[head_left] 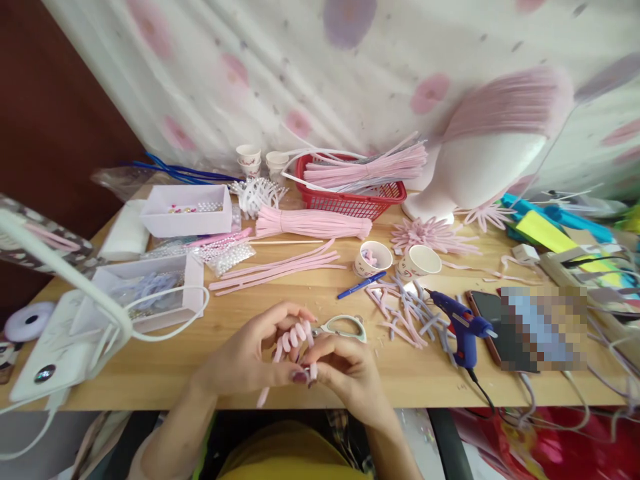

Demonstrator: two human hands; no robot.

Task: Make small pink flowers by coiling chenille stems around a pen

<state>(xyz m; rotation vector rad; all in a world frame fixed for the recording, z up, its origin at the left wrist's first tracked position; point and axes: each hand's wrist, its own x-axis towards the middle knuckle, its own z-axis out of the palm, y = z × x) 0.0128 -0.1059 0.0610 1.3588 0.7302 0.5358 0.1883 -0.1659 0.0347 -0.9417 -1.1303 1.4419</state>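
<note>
A pink pipe cleaner (pixel 295 335), bent into a row of loops with a straight tail hanging down, is held between my two hands above the front of the table. My left hand (pixel 250 347) has its fingers closed round the looped part. Pinching the other end, my right hand (pixel 345 373) meets the left thumb there; the fingertips partly hide that end. Just behind my hands lie scissors (pixel 350 321) with pale handles. A blue pen (pixel 361 285) and a pile of cut pink and grey-blue pipe cleaner pieces (pixel 407 313) are beyond them to the right.
A blue glue gun (pixel 465 327) and a phone (pixel 487 320) lie at the right. Paper cups (pixel 423 261), a pink pipe cleaner bundle (pixel 315 223), a red basket (pixel 350 203) and a white mannequin head (pixel 485 167) stand behind. White boxes (pixel 193 223) and a lamp arm (pixel 65 267) are left.
</note>
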